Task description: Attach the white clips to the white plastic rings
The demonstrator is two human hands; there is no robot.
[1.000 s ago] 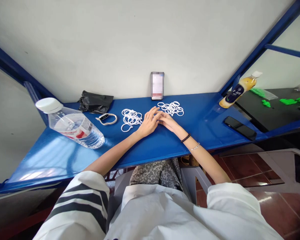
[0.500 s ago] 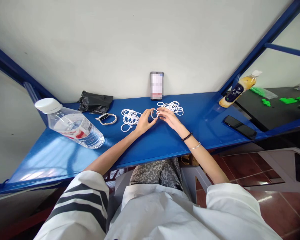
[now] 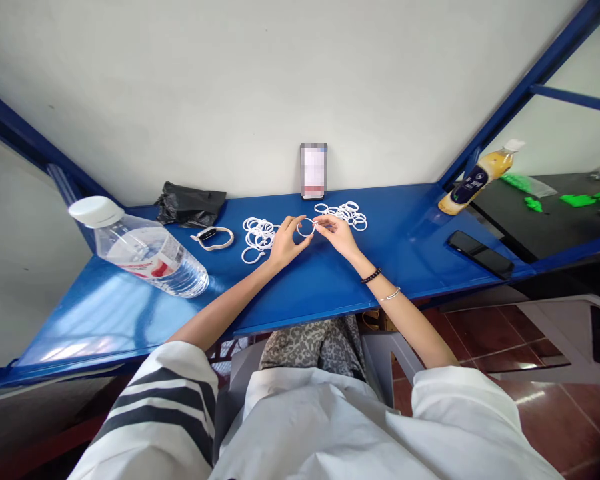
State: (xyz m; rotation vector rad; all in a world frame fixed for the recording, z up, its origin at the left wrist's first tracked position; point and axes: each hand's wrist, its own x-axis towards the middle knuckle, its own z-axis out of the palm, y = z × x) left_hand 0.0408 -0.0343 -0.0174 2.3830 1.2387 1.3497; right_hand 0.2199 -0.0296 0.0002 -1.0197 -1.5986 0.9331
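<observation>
My left hand (image 3: 286, 241) and my right hand (image 3: 339, 235) meet above the blue shelf (image 3: 300, 287), both pinching one white plastic ring (image 3: 305, 227) held between their fingertips. To the left of the hands lies a heap of white rings (image 3: 260, 236). A second heap of white rings (image 3: 344, 214) lies just behind my right hand. My right wrist wears a dark bead bracelet and a thin silver bangle.
A large water bottle (image 3: 140, 250) lies at the left. A smart band (image 3: 213, 237) and a black bag (image 3: 190, 205) sit behind it. A phone (image 3: 313, 171) leans on the wall. A juice bottle (image 3: 477, 179) and a dark phone (image 3: 481, 255) are at the right.
My hands rose from lying flat together on the shelf. They now hold a single white ring pinched between them, slightly farther back.
</observation>
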